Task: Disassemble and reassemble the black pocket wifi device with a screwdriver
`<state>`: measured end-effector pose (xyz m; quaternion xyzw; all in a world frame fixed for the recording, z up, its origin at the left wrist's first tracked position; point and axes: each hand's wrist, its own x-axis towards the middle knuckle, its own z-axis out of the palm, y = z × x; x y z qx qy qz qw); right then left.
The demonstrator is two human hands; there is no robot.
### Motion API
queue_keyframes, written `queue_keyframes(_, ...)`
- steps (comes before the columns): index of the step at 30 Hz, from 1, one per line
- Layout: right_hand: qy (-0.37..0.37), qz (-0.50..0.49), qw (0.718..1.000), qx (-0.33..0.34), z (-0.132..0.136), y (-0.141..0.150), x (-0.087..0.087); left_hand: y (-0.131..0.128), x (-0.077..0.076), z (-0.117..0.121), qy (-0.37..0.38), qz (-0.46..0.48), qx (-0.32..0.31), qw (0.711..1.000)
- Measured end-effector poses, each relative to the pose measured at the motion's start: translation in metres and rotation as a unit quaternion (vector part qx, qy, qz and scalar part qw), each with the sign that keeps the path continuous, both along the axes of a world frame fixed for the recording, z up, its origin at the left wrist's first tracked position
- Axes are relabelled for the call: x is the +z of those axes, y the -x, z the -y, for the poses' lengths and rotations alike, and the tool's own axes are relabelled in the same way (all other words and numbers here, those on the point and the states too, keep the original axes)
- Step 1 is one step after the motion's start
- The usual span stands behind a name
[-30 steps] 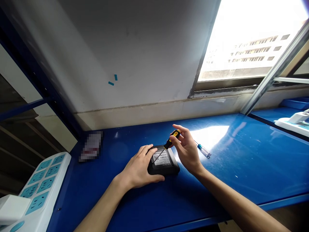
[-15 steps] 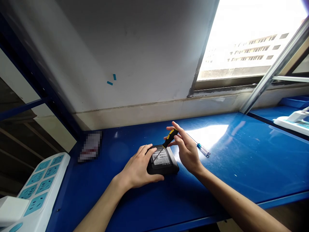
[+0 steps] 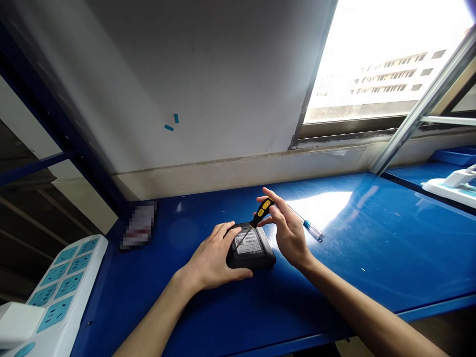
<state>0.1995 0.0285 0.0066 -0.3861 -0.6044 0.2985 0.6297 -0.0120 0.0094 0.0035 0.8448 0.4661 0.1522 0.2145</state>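
Observation:
A black box-shaped device (image 3: pixel 268 257) with a white printed label (image 3: pixel 248 242) lies on the blue table. Gripping its left side is my left hand (image 3: pixel 213 255), fingers over the far edge and thumb along the near edge. My right hand (image 3: pixel 286 228) holds a black-and-yellow screwdriver (image 3: pixel 262 212) by the handle, fingers around its upper end. The shaft slants down to the left across the label, and its tip meets the device near the left edge, beside my left fingers. Just beyond my right hand lies a second screwdriver (image 3: pixel 313 231) with a clear blue handle.
A white power strip (image 3: pixel 84 277) with teal sockets and a plugged-in white adapter (image 3: pixel 18 325) stands at the left. A blurred packet (image 3: pixel 139 225) lies at the back left. Behind the table (image 3: pixel 372 248) rises a wall; another power strip (image 3: pixel 451 188) is at the far right.
The black-and-yellow screwdriver's handle has turned slightly about its axis, showing more yellow. My right fingers have shifted a little with it. My left hand and the device stay still.

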Motion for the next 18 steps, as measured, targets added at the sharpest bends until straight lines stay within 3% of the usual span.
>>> queue_keyframes(18, -0.002, 0.004, 1.000, -0.016, 0.0009, 0.0009, 0.0015, 0.0006, 0.0002, 0.0005, 0.004, 0.012, 0.003, 1.000)
